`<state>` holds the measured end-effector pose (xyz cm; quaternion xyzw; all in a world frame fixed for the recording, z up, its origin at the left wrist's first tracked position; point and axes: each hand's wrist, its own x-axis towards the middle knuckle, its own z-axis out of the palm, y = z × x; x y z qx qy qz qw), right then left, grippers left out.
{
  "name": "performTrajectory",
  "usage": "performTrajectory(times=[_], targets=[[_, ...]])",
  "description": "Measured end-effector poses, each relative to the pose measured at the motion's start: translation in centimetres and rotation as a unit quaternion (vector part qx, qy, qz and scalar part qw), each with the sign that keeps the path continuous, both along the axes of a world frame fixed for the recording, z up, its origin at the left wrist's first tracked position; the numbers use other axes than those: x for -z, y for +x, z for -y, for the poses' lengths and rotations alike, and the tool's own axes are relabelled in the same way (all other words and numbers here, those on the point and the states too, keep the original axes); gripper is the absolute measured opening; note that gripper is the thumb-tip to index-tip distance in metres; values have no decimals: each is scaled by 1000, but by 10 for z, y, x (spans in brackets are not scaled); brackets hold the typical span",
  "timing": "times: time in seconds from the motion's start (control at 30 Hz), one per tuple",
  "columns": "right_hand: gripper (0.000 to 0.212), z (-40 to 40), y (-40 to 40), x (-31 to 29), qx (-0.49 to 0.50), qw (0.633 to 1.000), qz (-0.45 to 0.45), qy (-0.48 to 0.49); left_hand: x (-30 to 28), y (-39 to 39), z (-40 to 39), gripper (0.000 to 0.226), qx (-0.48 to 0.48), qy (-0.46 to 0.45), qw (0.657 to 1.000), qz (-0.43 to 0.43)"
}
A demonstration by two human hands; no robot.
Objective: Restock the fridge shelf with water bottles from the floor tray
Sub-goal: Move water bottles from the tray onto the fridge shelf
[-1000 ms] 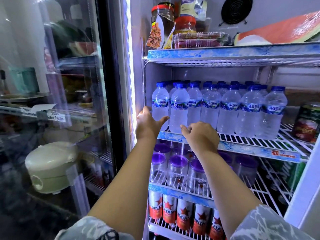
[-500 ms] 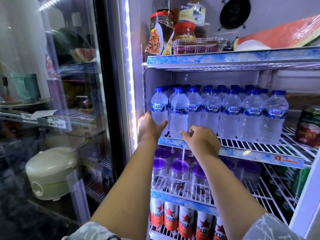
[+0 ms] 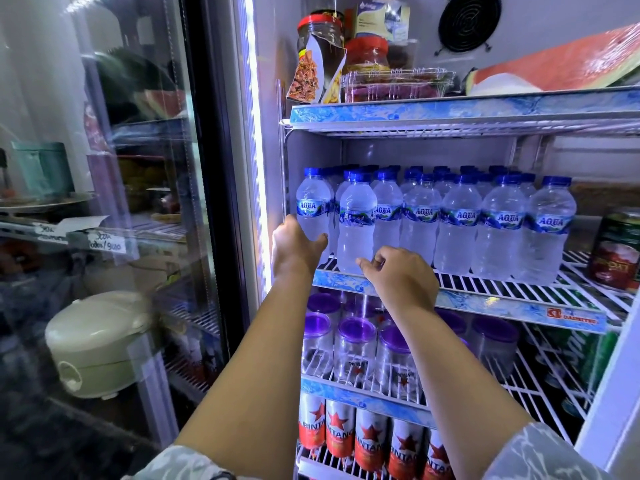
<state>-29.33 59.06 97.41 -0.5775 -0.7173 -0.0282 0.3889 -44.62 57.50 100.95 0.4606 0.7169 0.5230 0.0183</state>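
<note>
L hand (image 3: 296,242) grips far-left bottle (image 3: 312,211) at 9 o'clock on shelf (image 3: 485,299); R hand (image 3: 398,275), fingers loosely curled, holds nothing by 2nd bottle (image 3: 356,226).

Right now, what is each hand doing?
Left hand: grips the far-left bottle.
Right hand: fingers loosely curled at the second bottle; grip cannot be told.

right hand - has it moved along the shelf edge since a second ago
No clear move. The right hand stays at the blue front edge of the water shelf, below the second bottle from the left; only the camera shifted.
</note>
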Motion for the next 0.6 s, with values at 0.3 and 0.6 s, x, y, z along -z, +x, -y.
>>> performTrajectory(times=[0.3,0.6], targets=[[39,-1,0,0,-3,1000,-10,-2,21,10,4,60,-8,38,998,-50],[38,0,0,0,-5,1000,-7,-7,12,10,4,59,-26,-4,997,-73]])
